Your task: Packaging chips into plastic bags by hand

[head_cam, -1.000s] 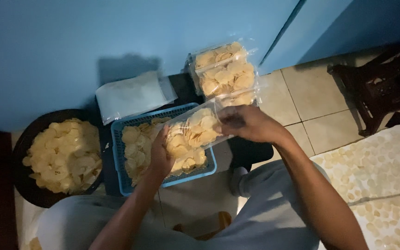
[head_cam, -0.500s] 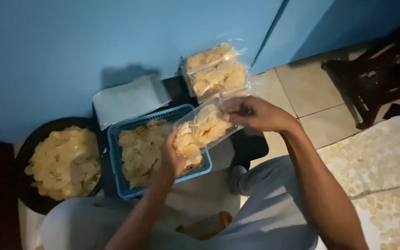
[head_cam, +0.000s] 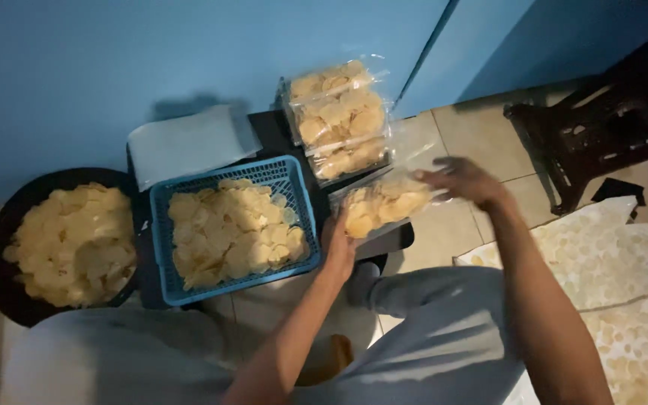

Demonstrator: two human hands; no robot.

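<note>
Clear plastic bag of crackers [head_cam: 384, 204], frame center, gripped between left hand [head_cam: 339, 251] and blurred, apparently pinching right hand [head_cam: 465, 180]; 3 packed bags [head_cam: 337, 116] stacked above, blue basket [head_cam: 234, 229] and black bowl [head_cam: 69, 244] remain full.

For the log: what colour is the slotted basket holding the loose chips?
Blue basket, head view.

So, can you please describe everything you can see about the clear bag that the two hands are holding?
The clear bag is a thin, shiny plastic pouch full of pale yellow round chips. It lies almost flat, slightly tilted, just right of the blue basket and in front of the stack of filled bags. The left hand grips its near-left end; the right hand holds its far-right end, blurred.
</note>
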